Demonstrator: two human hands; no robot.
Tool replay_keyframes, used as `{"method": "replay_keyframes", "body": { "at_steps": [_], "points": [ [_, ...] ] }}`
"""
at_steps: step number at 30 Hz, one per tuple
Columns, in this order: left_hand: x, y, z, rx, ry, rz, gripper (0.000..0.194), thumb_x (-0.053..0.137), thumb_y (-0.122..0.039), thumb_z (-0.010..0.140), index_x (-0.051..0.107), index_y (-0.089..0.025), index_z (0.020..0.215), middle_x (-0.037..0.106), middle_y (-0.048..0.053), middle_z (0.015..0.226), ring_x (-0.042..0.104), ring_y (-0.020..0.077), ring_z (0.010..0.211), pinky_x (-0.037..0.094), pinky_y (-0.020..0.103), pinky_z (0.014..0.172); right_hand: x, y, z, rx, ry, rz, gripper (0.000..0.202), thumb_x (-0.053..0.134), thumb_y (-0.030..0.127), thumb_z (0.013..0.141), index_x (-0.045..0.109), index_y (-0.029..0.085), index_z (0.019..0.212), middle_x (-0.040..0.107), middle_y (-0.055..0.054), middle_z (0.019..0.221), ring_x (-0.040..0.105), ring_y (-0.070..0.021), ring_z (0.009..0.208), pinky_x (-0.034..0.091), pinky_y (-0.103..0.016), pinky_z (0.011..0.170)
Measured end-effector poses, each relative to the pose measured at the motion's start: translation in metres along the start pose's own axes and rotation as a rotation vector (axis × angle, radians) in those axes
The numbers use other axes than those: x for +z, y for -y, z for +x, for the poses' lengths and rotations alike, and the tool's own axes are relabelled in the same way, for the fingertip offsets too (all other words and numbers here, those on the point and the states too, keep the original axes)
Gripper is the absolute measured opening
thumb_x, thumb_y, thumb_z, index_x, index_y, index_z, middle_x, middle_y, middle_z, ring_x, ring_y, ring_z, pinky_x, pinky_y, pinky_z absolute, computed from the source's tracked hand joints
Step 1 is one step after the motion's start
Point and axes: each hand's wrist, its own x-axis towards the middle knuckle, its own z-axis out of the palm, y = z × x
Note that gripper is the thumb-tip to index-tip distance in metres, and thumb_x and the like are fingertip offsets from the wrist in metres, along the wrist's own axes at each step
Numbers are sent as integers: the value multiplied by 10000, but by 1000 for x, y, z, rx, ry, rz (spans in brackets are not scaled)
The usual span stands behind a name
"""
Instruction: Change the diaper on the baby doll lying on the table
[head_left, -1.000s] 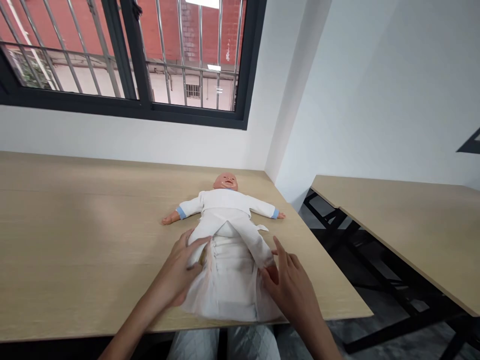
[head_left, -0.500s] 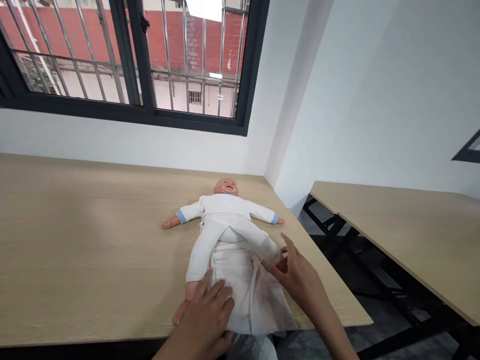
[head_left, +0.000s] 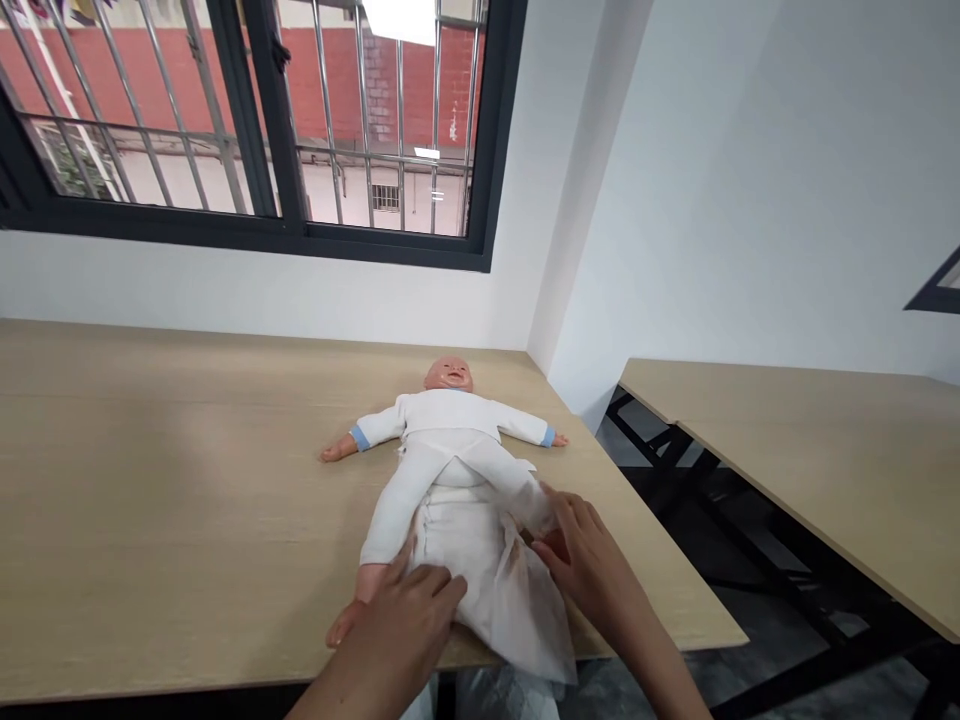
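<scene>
A baby doll (head_left: pixel 451 412) in white clothes with blue cuffs lies on its back on the table, its head toward the wall and its legs apart. Between the legs a white diaper (head_left: pixel 469 550) is spread out, its near end hanging past the table's front edge. My left hand (head_left: pixel 416 610) is closed on the diaper's left side, beside the doll's bare foot. At the other leg, my right hand (head_left: pixel 581 555) has its fingers curled around the doll's lower leg, against the diaper's right edge. That foot is mostly hidden by my fingers.
The wooden table (head_left: pixel 187 500) runs off to the left, its right edge close to my right hand. Across a gap stands a second table (head_left: pixel 810 450) on black legs. A barred window (head_left: pixel 375 130) is in the wall behind.
My left hand's fingers have curled in on the diaper, and its near end has shifted and bunched. My right hand has moved slightly inward and closed at the doll's lower leg.
</scene>
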Motion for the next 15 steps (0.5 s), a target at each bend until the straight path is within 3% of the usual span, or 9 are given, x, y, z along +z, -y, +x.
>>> {"method": "replay_keyframes", "body": {
  "at_steps": [3, 5, 7, 9, 11, 15],
  "points": [
    [-27, -6, 12, -28, -114, -172, 288, 258, -277, 921, 542, -233, 900, 653, 50, 918, 600, 212, 858, 438, 307, 749, -11, 21, -10, -123, 133, 247, 407, 479, 367, 904, 494, 209, 1279, 441, -96, 1360, 433, -205, 1262, 397, -349, 1042],
    [-49, -5, 30, -26, -238, -297, 298, 254, -342, 938, 521, -222, 883, 640, 31, 846, 586, 179, 764, 422, 272, 707, -17, 38, -10, -152, 209, 393, 443, 520, 396, 883, 480, 213, 1285, 471, -89, 1334, 467, -197, 1231, 406, -320, 1026],
    [-71, 3, 57, 29, -352, -352, 284, 324, -388, 926, 528, -209, 839, 621, 9, 780, 562, 160, 713, 405, 256, 696, -19, 51, 5, -119, 149, 448, 491, 581, 393, 838, 461, 203, 1274, 539, -81, 1247, 530, -198, 1134, 427, -307, 973],
    [-86, 18, 89, 96, -430, -359, 249, 418, -398, 889, 555, -203, 817, 631, 4, 804, 567, 165, 770, 396, 250, 719, -13, 55, 34, -17, 20, 462, 422, 549, 359, 841, 463, 188, 1216, 595, -69, 1125, 584, -186, 977, 455, -285, 853],
    [-92, 38, 121, 68, -508, -377, 218, 500, -399, 836, 582, -202, 796, 651, 3, 835, 578, 174, 803, 396, 255, 737, -3, 49, 73, 67, -85, 442, 295, 480, 354, 852, 506, 170, 1081, 621, -54, 958, 582, -190, 847, 441, -279, 755],
    [-84, 83, 164, 35, -558, -426, 213, 588, -402, 753, 574, -189, 762, 664, 18, 847, 594, 179, 803, 424, 259, 732, 25, 26, 141, 130, -88, 491, 271, 553, 352, 754, 534, 162, 946, 616, -52, 906, 561, -198, 847, 434, -293, 778]
  ]
}}
